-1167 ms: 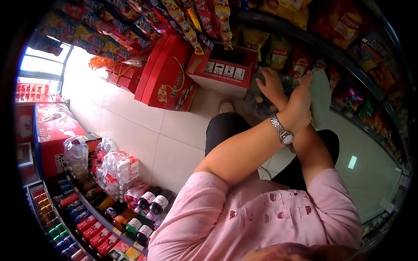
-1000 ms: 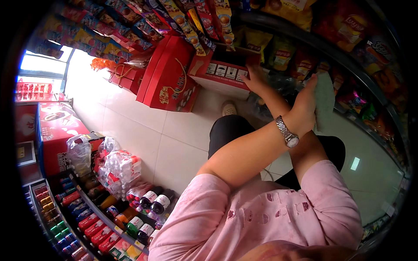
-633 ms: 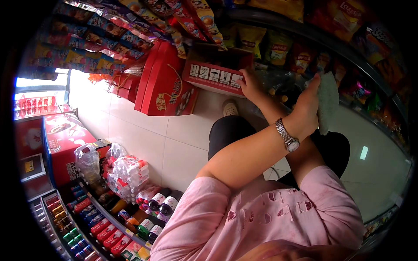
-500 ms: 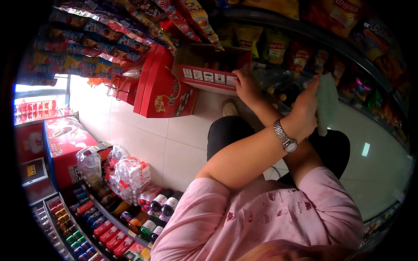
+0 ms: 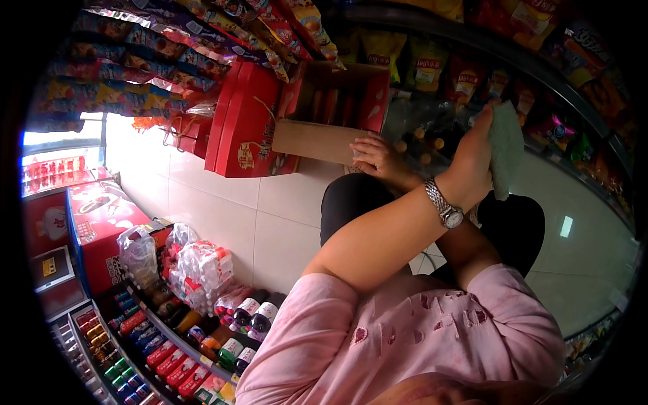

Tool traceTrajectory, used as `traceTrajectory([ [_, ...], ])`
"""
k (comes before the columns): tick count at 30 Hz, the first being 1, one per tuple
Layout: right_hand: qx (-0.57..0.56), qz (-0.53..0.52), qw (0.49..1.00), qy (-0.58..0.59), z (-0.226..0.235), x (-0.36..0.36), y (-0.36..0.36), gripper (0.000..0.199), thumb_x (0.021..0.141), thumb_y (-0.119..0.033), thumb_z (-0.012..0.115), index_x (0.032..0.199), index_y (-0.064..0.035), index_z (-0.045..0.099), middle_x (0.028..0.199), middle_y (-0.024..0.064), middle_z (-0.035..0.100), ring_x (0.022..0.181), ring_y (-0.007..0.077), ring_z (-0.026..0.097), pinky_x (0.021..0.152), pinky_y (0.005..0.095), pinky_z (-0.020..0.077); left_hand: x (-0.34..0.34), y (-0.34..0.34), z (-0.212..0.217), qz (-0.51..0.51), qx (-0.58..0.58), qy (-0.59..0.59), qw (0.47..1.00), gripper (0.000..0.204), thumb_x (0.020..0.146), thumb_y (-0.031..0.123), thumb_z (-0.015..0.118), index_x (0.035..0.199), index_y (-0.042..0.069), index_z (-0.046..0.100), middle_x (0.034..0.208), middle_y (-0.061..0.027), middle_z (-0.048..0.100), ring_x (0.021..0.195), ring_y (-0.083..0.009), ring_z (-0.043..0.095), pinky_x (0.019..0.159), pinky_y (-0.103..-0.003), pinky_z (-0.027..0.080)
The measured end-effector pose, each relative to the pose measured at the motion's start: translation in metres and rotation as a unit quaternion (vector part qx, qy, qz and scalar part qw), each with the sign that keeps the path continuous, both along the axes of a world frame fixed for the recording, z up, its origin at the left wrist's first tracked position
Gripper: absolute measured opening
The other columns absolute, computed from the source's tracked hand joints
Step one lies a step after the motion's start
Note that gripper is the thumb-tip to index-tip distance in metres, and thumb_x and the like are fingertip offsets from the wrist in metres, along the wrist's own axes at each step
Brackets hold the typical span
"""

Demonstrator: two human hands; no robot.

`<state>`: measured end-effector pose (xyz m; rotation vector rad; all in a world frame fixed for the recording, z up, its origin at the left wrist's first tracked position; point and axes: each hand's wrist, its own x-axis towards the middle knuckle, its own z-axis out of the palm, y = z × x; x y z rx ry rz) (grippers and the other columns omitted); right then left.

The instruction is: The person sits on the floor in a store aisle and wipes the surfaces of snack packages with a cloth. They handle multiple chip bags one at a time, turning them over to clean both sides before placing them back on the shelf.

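where open, flat cardboard flap (image 5: pixel 312 140)

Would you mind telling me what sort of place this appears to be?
It looks like a small convenience store or snack shop: potato-chip bags fill a shelf, strips of snack packets hang at the upper left, and drink cans stand in rows at the lower left.

Red gift box (image 5: pixel 237 125): gold lettering (image 5: pixel 247 156) showed, upper left.
Chip bags (image 5: pixel 426 66): pale emblems showed, upper right.
Dark bottles (image 5: pixel 260 320): white labels (image 5: pixel 267 310) unreadable from here, lower left.
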<state>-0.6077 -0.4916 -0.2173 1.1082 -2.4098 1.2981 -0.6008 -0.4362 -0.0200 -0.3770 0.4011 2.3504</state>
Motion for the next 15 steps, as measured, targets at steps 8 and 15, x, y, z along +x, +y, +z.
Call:
traceTrajectory([
  [8,0.143,-0.039,0.989,0.03,-0.024,0.01,-0.004,0.028,0.082,-0.011,0.06,0.107,-0.0002,0.064,0.132,0.0058,0.052,0.131,0.0193,0.038,0.112,0.0395,0.0249,0.0,-0.011,0.013,0.013,-0.024,-0.058,0.998,0.046,0.095,0.043,0.047,0.122,0.006,0.055,0.121,-0.0081,0.058,0.11,-0.0219,0.053,0.096,-0.036,0.041],
  [15,0.245,-0.072,0.963,0.088,-0.037,0.011,-0.009,0.032,0.08,-0.01,0.055,0.109,0.0001,0.064,0.137,0.0058,0.048,0.137,0.0191,0.03,0.114,0.0396,0.0181,-0.004,-0.02,0.012,0.014,-0.016,-0.045,0.999,0.044,0.096,0.043,0.046,0.118,0.007,0.057,0.114,-0.0081,0.061,0.105,-0.0224,0.056,0.092,-0.037,0.044],
])
